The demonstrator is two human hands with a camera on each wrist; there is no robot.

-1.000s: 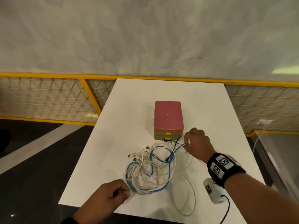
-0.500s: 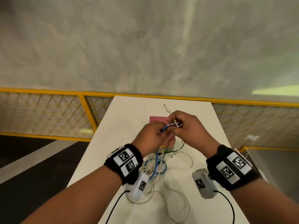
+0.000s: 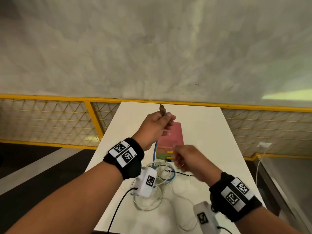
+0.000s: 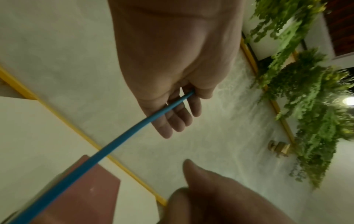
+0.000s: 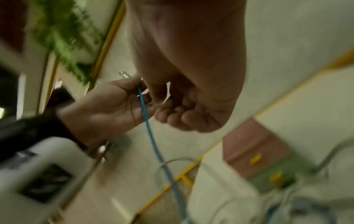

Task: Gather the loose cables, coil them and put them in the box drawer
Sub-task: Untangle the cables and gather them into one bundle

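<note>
My left hand (image 3: pixel 161 118) is raised above the table and pinches the plug end of a blue cable (image 3: pixel 154 154). In the left wrist view the blue cable (image 4: pixel 122 139) runs taut from the fingers (image 4: pixel 193 94) down past the box. It drops into a tangle of white, blue and black cables (image 3: pixel 157 184) on the white table (image 3: pixel 202 125). My right hand (image 3: pixel 183 157) is blurred, low in front of the box, fingers curled (image 5: pixel 182 116) with nothing seen in them. The pink-topped box (image 3: pixel 172 135) has stacked drawers with yellow handles, all closed.
A yellow mesh railing (image 3: pixel 50 105) runs behind the table, with a grey floor beyond it. A white loop of cable (image 3: pixel 185 215) trails toward the table's near edge. Green plants (image 4: pixel 310 91) hang off to one side.
My hands have parted. The left one lifted the blue cable's plug up and away; the right one let go and dropped toward the box front.
</note>
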